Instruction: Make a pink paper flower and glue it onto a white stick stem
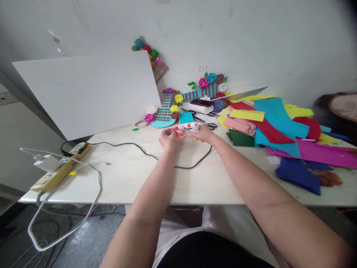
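At frame centre, my left hand (168, 140) pinches a pink paper flower (176, 131); my right hand (204, 133) grips a white glue gun (191, 127). Advisable: small dab, fingers clear of the nozzle, cable (145, 152) slack on the worktop (134, 178).

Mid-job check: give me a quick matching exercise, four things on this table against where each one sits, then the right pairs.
Things:
1 power strip
2 white board
3 coloured paper sheets
4 pink paper flower

Places:
A leaning against the wall, back left
B in the left hand, next to the right hand
C left edge of the table
D spread over the table's right side

Pairs: 1-C, 2-A, 3-D, 4-B
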A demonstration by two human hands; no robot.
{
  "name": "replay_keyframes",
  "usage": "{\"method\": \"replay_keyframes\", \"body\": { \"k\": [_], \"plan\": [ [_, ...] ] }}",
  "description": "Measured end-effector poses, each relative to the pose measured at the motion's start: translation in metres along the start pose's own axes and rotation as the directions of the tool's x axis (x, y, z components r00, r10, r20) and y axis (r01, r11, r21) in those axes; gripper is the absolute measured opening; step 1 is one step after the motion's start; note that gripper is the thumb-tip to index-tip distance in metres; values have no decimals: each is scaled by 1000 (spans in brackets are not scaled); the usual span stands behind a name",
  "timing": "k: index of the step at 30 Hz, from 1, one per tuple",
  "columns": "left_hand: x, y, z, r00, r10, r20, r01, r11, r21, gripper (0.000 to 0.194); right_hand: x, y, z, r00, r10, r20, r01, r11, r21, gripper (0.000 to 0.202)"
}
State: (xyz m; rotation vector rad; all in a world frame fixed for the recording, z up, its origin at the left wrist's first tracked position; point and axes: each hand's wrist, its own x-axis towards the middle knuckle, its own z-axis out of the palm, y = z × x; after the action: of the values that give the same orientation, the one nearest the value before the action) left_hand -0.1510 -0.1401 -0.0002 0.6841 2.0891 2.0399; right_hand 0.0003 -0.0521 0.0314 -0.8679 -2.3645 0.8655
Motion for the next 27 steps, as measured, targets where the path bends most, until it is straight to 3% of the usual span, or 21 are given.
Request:
{"method": "replay_keyframes", "body": {
  "k": [13,27],
  "plan": [
    [1,-3,2,1000,-17,18,18,999,-45,23,-6,-11,-4,998,-48,-42,40,986,-161,42],
    [-4,6,-1,998,-52,21,53,998,-37,20,-2,-3,-6,999,1,45,1,999,-42,40]
  ]
}}
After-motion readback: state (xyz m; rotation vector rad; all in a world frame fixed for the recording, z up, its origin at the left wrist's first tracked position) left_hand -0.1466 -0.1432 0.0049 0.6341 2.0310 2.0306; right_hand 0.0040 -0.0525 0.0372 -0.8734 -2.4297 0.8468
